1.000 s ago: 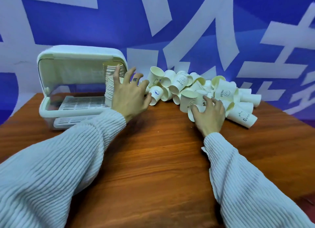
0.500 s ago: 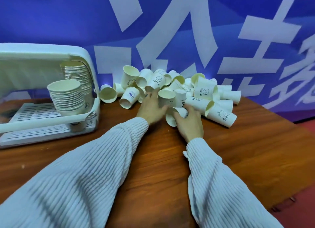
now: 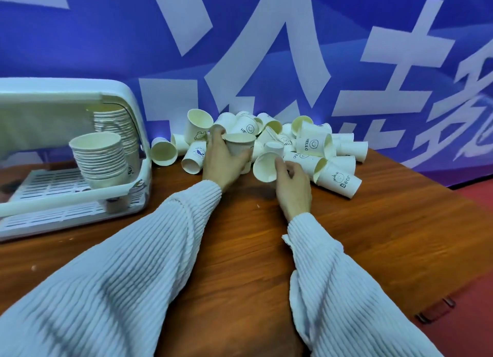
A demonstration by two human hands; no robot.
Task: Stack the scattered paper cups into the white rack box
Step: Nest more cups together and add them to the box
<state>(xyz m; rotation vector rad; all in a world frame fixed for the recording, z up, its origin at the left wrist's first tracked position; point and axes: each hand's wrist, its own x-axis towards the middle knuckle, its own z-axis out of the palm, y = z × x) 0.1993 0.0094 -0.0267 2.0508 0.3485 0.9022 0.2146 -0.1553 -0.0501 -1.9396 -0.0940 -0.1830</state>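
A heap of white paper cups (image 3: pixel 306 143) lies against the blue wall at the back of the wooden table. My left hand (image 3: pixel 222 158) grips an upright cup (image 3: pixel 238 143) at the heap's front. My right hand (image 3: pixel 293 182) holds a cup lying on its side (image 3: pixel 265 166), its mouth facing me. The white rack box (image 3: pixel 138 132) stands open at the left. Inside it are two stacks of nested cups, a shorter front stack (image 3: pixel 100 156) and a taller one (image 3: pixel 117 127) behind it.
The wooden table (image 3: pixel 240 236) stretches toward me between my sleeves. Its right edge drops to a red floor (image 3: pixel 469 316). A blue wall with white lettering rises right behind the cups. Two loose cups (image 3: pixel 164 151) lie next to the box.
My left hand left the stacks in the box and moved right to the heap, where it now grips an upright cup. My right hand has tipped a cup toward me. The view shifted right.
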